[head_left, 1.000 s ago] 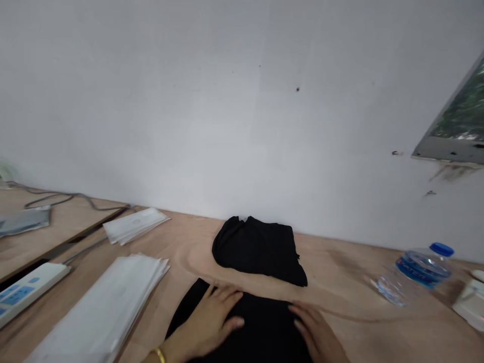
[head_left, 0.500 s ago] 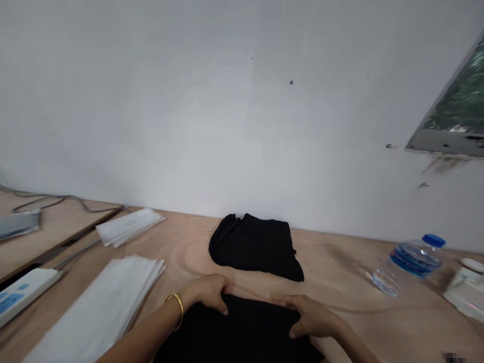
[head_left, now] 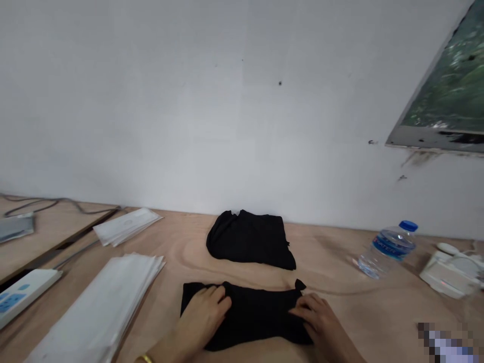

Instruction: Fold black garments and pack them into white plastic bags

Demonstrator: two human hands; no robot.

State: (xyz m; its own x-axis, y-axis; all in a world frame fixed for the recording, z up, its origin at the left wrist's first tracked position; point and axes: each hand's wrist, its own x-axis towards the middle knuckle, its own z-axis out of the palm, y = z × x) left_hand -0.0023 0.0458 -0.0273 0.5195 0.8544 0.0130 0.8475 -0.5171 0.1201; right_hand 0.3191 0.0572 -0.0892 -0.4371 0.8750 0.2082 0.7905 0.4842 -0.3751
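Head cam, worn by the person, faces fwd & down over a wooden table [head_left: 340,297] toward a white wall [head_left: 242,111]. Only one view, close on the left hand [head_left: 200,315] & right hand [head_left: 319,317] at frame bottom.

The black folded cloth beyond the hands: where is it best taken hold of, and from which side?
Take the black folded cloth at its near edge, from the front: it lies low on the plywood tabletop, with the wall behind it, so a hand likely slides under there.
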